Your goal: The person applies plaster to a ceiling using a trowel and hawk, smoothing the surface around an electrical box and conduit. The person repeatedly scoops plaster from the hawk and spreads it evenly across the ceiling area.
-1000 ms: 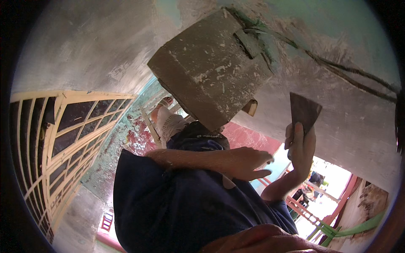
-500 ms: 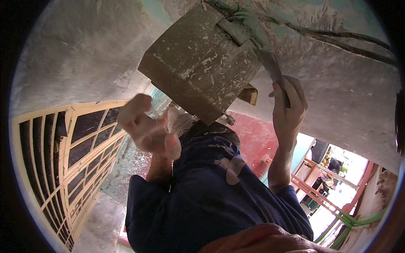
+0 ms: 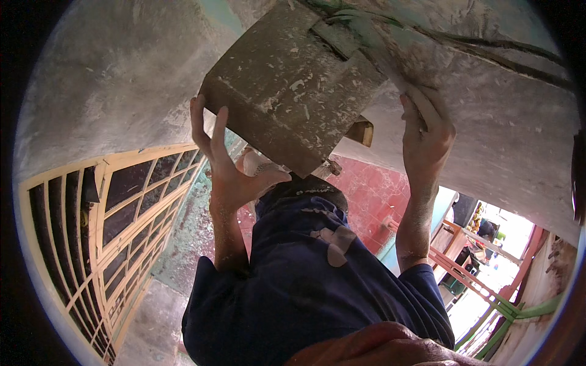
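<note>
A square brown-grey board [image 3: 293, 91], speckled with pale flakes, fills the upper middle against the plastered surface. My left hand [image 3: 226, 158] grips its lower-left edge, fingers spread up toward the corner and thumb along the bottom. My right hand [image 3: 427, 134] is raised at the board's right, fingers closed round a putty knife. The knife's smeared blade [image 3: 394, 73] points up-left to the board's right edge and a green-stained patch; whether it touches is unclear. Two dark cables [image 3: 476, 46] run rightward from that patch. A small brown block [image 3: 360, 133] shows below the board.
A cream barred window [image 3: 122, 207] is on the left. Grey plaster [image 3: 488, 146] surrounds the board. Below are my dark shirt, a pale leg and red flooring [image 3: 378, 183]. At the lower right are red and green railings [image 3: 500, 305] beside a bright cluttered opening.
My left hand has moved from across my body up onto the board's edge. My right hand has risen, carrying the knife up-left toward the board and the stained patch.
</note>
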Motion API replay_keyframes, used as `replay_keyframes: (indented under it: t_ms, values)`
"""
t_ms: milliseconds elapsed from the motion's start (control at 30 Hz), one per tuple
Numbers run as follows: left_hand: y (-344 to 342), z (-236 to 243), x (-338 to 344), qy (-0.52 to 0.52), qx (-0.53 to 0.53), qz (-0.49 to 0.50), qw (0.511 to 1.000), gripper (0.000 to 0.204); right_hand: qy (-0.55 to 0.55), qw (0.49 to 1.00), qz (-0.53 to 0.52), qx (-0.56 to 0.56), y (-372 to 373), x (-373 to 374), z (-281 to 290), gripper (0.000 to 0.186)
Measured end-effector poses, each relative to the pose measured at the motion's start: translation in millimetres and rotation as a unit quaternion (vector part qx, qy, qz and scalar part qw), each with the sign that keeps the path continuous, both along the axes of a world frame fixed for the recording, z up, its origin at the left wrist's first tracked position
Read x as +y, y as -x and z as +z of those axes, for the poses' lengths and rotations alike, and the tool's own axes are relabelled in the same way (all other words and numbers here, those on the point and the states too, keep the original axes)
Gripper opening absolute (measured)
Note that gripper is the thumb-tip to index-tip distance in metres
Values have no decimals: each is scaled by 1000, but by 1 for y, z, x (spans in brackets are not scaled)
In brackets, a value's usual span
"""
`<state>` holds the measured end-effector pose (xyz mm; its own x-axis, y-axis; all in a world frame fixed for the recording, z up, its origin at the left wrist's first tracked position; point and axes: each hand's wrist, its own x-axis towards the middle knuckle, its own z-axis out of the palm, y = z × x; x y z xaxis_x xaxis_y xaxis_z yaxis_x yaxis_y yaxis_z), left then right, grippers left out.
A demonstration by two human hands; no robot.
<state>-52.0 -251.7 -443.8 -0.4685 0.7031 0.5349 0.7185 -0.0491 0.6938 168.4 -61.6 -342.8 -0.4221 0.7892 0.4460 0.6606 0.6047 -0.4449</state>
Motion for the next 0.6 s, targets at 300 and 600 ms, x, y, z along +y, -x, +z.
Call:
replay_keyframes:
  t_ms: [300, 600]
  values:
    - [4, -8, 4, 9, 4, -9, 1000, 139, 20, 1000, 13, 8, -3, 3, -6, 18]
    - [2, -16, 10, -17, 22, 9, 1000, 138, 37, 995, 75, -46, -6, -12, 14, 18]
